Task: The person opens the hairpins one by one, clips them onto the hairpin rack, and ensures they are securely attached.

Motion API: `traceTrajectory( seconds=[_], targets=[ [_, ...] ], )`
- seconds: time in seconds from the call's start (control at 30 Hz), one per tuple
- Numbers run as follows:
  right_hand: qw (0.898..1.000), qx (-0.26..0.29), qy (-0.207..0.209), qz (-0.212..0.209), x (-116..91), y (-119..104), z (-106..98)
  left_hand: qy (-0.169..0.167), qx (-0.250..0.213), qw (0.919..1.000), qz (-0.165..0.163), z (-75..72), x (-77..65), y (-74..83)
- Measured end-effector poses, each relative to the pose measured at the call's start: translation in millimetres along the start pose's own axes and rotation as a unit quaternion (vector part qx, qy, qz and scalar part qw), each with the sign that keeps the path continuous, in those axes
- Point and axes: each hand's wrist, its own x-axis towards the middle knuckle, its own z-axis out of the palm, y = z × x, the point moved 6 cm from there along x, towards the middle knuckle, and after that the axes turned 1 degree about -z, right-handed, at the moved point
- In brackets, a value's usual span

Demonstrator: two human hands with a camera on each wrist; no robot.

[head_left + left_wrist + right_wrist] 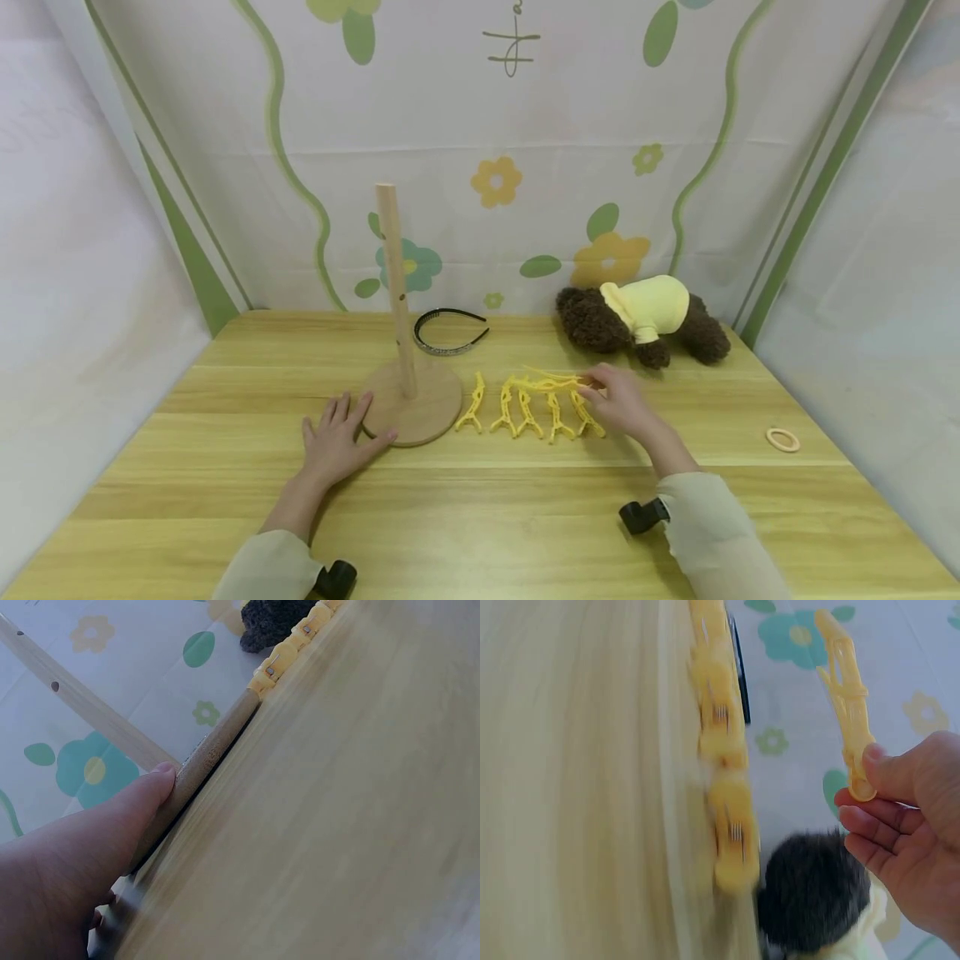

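My left hand (333, 446) lies spread at the left edge of a round wooden base (431, 408), with the thumb on its near rim. From that base rises an upright wooden post (396, 275) with small holes in it. My right hand (622, 404) pinches one end of a long yellow plastic clip (847, 690) between thumb and fingers. In the head view this clip overlaps the far ends of several similar yellow clips (555, 418) on the table. Their handles spread in a Y toward me, and the right wrist view shows metal springs in them.
A black headband (448, 351) lies behind the base. At the back right is a dark brown plush toy (651, 308) in a yellow shirt. A small pale ring (783, 439) lies near the right table edge. Printed fabric walls (435, 108) stand behind and beside the table.
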Motion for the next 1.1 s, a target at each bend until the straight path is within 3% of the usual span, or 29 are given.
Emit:
traceTrajectory(
  seconds=[0.23,0.67,1.1],
  targets=[
    [0.999,0.014,0.010,-0.038,20.9,-31.4,23.4,-0.003,-0.004,1.0000,0.003,-0.3,0.2,0.8],
    [0.997,0.047,-0.011,-0.064,58.4,-81.3,70.0,-0.001,0.002,1.0000,0.004,-1.4,-1.0,0.9],
    [0.995,0.044,-0.027,-0.084,83.5,-113.9,109.0,0.002,0.003,1.0000,0.006,-3.7,-1.0,2.4]
  ],
)
